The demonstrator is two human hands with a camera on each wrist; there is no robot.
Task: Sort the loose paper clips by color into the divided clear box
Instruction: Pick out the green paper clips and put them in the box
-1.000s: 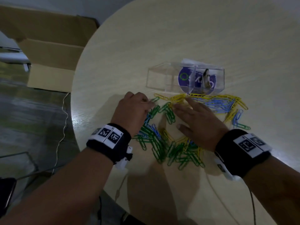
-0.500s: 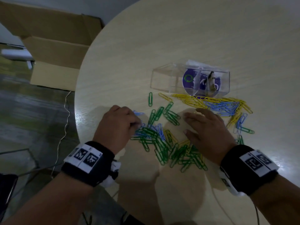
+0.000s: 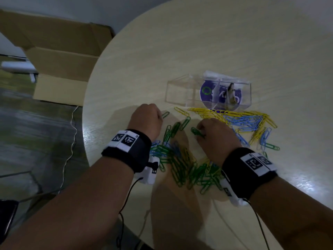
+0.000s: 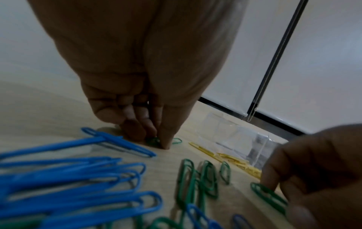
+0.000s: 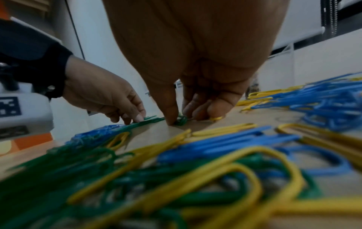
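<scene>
Loose green (image 3: 180,168), yellow (image 3: 207,112) and blue paper clips (image 3: 241,121) lie spread on the round table before the divided clear box (image 3: 180,91). I see no clips inside the box. My left hand (image 3: 161,117) has its fingers curled down and pinches a single green clip (image 3: 165,114) on the table, left of the box; the left wrist view shows the fingertips (image 4: 166,144) on that clip (image 4: 154,141). My right hand (image 3: 201,131) pinches a small bunch of green clips (image 3: 195,131) between thumb (image 5: 170,117) and fingers.
A purple disc (image 3: 207,91) shows through the box. An open cardboard box (image 3: 54,56) stands on the floor beyond the table's left edge (image 3: 84,134). Cables hang from both wrist bands over the near edge.
My left hand reached forward from the blue and green pile to the lone green clip. My right hand, flat on the clips before, has curled and now pinches green clips.
</scene>
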